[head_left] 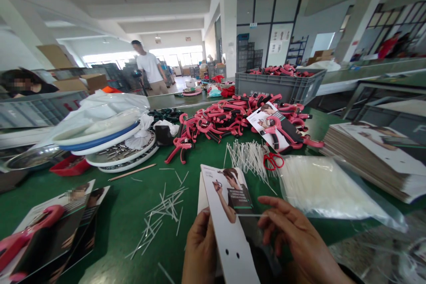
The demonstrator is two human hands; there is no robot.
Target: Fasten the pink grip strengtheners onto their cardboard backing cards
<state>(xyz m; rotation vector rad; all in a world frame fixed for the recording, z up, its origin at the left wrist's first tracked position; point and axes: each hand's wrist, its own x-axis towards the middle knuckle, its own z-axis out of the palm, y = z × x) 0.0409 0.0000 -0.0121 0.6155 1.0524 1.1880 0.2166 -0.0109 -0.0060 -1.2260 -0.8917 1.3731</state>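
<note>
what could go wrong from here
The thin white tie could slip from the right grip. The carded clamp, tilted on the pink clamp heap, might slide off. The red-handled scissors beside the bunched ties could get knocked when reaching there.

Lower centre: left hand (199,246) grips printed backing card (223,226); right hand (294,235) pinches white cable tie (248,215). Centre: heap of pink hand grips (219,120). Right: bagged ties (326,186), card stack (369,157). Upper left: standing person (149,69).

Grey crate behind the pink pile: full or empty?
Not empty, apparently full: the grey crate has pink clamps heaped above its rim; how deep they go is hidden.
</note>
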